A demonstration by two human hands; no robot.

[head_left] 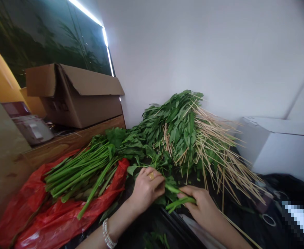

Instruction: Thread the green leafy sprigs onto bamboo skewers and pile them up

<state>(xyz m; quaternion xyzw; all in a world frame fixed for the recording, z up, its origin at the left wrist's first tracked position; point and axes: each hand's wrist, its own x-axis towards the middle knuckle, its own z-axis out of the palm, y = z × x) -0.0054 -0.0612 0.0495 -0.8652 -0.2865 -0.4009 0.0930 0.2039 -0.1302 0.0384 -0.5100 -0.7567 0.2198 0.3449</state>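
My left hand, with a ring and a bead bracelet, is closed with its fingers curled at the leafy end of a green vegetable stem. My right hand pinches the stem's other end, along with short pieces of green stem pointing left. Beyond both hands rises a pile of leafy greens with many thin wooden skewers sticking out to the right. Left of my hands, a bundle of long-stemmed greens lies on a red plastic bag.
A cardboard box with raised flaps stands on a wooden ledge at the back left, near a lidded container. On the right are a white box and black plastic. Cut green bits lie below my hands on a dark surface.
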